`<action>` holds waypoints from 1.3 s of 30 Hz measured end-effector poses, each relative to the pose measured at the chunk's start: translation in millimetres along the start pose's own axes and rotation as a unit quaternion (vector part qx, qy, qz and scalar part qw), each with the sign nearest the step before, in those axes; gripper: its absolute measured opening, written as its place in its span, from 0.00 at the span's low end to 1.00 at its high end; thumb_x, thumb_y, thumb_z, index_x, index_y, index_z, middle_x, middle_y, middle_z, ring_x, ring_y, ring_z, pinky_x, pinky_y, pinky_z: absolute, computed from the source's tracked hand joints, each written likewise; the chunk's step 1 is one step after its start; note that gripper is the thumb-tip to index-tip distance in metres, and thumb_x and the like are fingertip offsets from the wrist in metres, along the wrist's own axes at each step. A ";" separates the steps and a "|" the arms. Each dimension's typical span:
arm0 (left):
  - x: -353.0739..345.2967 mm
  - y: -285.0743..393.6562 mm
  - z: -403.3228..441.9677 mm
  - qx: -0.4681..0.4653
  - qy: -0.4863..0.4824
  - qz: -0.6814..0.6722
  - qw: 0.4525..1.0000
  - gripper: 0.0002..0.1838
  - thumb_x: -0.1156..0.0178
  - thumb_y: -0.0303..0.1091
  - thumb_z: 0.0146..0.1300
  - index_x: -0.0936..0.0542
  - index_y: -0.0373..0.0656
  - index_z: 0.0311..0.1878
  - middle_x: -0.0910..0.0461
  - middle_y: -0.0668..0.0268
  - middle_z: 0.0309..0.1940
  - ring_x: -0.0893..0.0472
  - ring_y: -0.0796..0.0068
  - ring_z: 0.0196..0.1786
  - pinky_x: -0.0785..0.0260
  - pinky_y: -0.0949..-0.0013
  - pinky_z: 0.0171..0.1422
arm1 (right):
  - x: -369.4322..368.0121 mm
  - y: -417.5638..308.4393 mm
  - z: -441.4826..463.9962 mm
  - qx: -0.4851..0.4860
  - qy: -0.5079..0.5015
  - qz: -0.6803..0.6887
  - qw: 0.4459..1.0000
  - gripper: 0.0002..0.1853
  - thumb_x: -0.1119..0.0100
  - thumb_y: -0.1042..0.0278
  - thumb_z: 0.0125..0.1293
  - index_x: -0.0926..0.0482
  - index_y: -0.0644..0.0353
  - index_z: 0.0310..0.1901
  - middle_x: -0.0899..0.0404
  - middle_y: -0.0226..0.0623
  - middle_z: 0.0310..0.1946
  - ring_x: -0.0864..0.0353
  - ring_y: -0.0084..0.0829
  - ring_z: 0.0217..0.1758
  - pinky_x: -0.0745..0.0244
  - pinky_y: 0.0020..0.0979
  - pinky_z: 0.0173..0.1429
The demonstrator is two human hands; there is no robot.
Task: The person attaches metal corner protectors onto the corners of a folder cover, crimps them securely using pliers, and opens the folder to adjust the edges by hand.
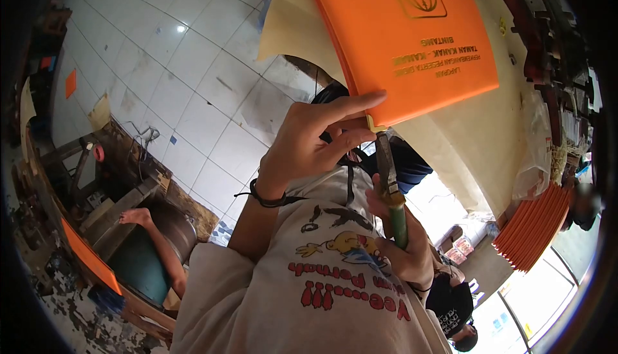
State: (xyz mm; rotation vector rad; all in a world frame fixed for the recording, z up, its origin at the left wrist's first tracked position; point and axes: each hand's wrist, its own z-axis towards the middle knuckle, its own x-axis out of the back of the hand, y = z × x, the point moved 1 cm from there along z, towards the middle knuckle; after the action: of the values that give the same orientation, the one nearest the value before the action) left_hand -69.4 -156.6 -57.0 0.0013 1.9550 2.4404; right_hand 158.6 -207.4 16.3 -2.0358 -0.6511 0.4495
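Note:
An orange folder (412, 51) with gold lettering lies on cream paper at the upper right. My left hand (315, 138), with a black band on its wrist, pinches the folder's near corner between thumb and fingers. A small gold metal corner piece (373, 124) sits on that corner. My right hand (405, 244) is closed round the green handles of pliers (391, 190). The jaws point up and reach the gold piece, close to my left fingertips; whether they grip it is unclear.
A fanned stack of orange folders (533, 225) stands at the right, below a clear plastic bag (534, 161). Another person (450, 306) in black is at the lower right. Someone's bare limb (161, 244) shows at the left, by a green drum-like object (138, 270). White floor tiles (193, 109) lie beyond.

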 end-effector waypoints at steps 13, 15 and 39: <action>0.0 -1.4 2.8 -0.027 0.000 0.011 1.000 0.27 0.31 0.21 0.58 0.24 0.36 0.63 0.13 0.56 0.43 0.12 0.73 0.42 0.20 0.78 0.39 | 3.7 3.8 -0.8 0.014 0.019 -0.010 1.000 0.33 0.51 0.84 0.48 0.29 0.74 0.62 0.34 0.57 0.68 0.33 0.47 0.71 0.45 0.36 0.75; 3.0 2.6 3.6 -0.006 -0.013 0.010 1.000 0.27 0.31 0.21 0.58 0.24 0.37 0.63 0.12 0.56 0.42 0.12 0.77 0.39 0.23 0.81 0.31 | 3.1 3.6 -0.5 0.019 0.021 -0.005 1.000 0.33 0.51 0.84 0.48 0.29 0.75 0.62 0.34 0.57 0.68 0.33 0.47 0.72 0.45 0.36 0.75; -1.4 -5.6 5.6 0.042 -0.002 -0.080 0.996 0.22 0.37 0.18 0.63 0.21 0.37 0.61 0.15 0.63 0.35 0.27 0.86 0.19 0.35 0.82 0.22 | 13.6 -6.8 5.6 -0.042 -0.017 -0.019 0.999 0.43 0.56 0.87 0.49 0.44 0.70 0.74 0.30 0.49 0.67 0.32 0.33 0.70 0.43 0.29 0.73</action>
State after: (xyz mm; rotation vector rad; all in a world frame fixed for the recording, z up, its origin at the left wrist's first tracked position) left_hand -67.9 -149.9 -61.3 -0.1442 1.9710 2.2568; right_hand 164.5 -192.5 18.4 -2.0942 -0.7391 0.4432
